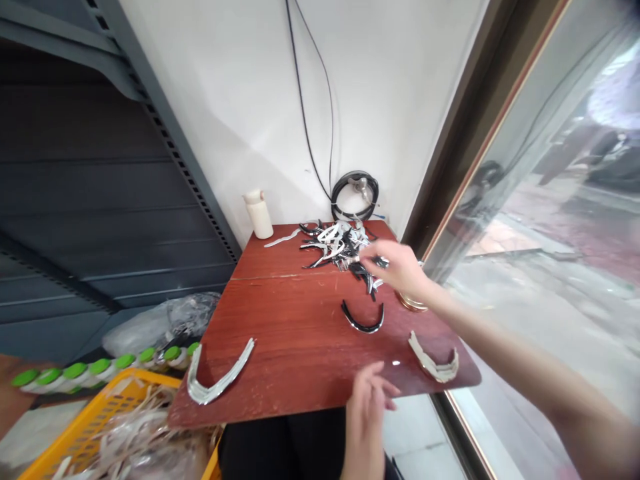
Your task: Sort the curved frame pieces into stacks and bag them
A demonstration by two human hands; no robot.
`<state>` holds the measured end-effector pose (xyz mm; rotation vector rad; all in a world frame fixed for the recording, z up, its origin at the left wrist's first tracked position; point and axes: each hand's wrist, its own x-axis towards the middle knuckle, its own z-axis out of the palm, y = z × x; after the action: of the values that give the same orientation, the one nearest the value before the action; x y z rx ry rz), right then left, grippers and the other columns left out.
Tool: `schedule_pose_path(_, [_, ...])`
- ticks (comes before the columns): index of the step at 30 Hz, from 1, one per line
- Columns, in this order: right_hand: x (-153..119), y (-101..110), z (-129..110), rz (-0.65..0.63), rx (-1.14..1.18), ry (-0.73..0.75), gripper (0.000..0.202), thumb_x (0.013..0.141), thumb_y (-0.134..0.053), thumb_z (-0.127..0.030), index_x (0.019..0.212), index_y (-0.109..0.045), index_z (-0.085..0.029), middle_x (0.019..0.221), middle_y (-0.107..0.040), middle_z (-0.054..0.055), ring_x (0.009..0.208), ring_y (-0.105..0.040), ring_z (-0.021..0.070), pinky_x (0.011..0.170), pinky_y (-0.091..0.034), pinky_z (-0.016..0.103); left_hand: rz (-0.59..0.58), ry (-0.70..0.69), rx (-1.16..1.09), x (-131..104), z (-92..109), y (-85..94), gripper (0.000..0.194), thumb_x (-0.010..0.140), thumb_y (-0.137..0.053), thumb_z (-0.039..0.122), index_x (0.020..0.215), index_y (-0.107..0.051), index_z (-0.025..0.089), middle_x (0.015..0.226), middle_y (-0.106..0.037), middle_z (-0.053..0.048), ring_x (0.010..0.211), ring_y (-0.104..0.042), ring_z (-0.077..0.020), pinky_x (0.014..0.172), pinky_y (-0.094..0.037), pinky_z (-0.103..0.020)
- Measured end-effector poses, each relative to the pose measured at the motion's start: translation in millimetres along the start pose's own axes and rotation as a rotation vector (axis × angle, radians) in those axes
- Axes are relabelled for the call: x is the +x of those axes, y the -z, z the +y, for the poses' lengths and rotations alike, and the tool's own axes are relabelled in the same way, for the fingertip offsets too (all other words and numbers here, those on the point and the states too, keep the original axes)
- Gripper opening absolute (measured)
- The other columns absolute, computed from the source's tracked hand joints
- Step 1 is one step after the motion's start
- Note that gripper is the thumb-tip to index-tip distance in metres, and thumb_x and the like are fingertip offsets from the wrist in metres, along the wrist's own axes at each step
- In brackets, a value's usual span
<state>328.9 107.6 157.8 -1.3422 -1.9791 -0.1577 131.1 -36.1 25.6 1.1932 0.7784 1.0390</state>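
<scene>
A mixed pile of thin curved strips (330,243), black, white and silver, lies at the back of the red-brown wooden table (285,300). My right hand (397,267) reaches over the pile's right side, thumb and fingers pinched together at its edge; what they hold is too small to make out. At the table's front edge my left hand (369,403) hovers with loosely parted fingers and holds nothing. Between the hands lies a black U-shaped bundle of strips (364,328). A beige curved bundle (436,365) rests at the right, and a silver-white one (215,390) at the front left.
A white bottle (259,215) stands at the back left, and a coiled black cable (334,200) leans against the wall. Gold rings (413,303) sit partly behind my right forearm. A yellow basket (100,403) and green-lidded jars (103,367) are at the left, glass at the right.
</scene>
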Motion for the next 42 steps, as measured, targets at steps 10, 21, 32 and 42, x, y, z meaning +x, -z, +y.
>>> schedule_pose_path(10, [-205.8, 37.5, -82.7, -0.035, -0.036, 0.15, 0.032, 0.093, -0.061, -0.013, 0.122, -0.063, -0.025, 0.111, -0.075, 0.006, 0.089, -0.069, 0.0188, 0.071, -0.053, 0.032, -0.027, 0.58, -0.413, -1.9, 46.2, -17.4, 0.044, 0.082, -0.067, 0.057, 0.077, -0.053, 0.016, 0.063, -0.047, 0.005, 0.05, -0.04, -0.0047, 0.049, -0.036, -0.018])
schedule_pose_path(21, [-230.2, 69.4, -57.1, 0.066, 0.334, -0.357, 0.01, 0.092, -0.066, -0.027, 0.098, -0.074, -0.025, 0.081, -0.074, 0.002, 0.073, -0.066, 0.0175, 0.071, -0.049, 0.032, -0.167, 0.241, 0.087, -1.4, 13.5, -64.4, 0.031, 0.091, -0.058, 0.048, 0.089, -0.063, 0.017, 0.073, -0.058, 0.0, 0.067, -0.054, -0.0112, 0.067, -0.043, -0.023])
schedule_pose_path(32, [-221.7, 33.5, 24.2, -0.026, 0.257, -0.347, 0.016, 0.092, -0.066, -0.037, 0.091, -0.075, -0.024, 0.084, -0.076, 0.003, 0.079, -0.066, 0.0186, 0.081, -0.048, 0.033, -0.059, -0.504, 1.15, 23.0, -15.4, -86.3, 0.038, 0.088, -0.065, 0.037, 0.119, -0.057, 0.018, 0.116, -0.064, -0.012, 0.108, -0.06, -0.0293, 0.093, -0.046, -0.045])
schedule_pose_path(42, [-228.9, 36.9, 11.3, -0.126, 0.304, -0.347, 0.009, 0.096, -0.06, -0.026, 0.102, -0.065, -0.022, 0.098, -0.072, 0.004, 0.093, -0.064, 0.0187, 0.089, -0.045, 0.035, -0.101, -0.6, 1.211, 25.9, -25.7, -81.8, 0.036, 0.092, -0.058, 0.034, 0.122, -0.054, 0.015, 0.123, -0.065, -0.012, 0.117, -0.059, -0.0255, 0.113, -0.035, -0.046])
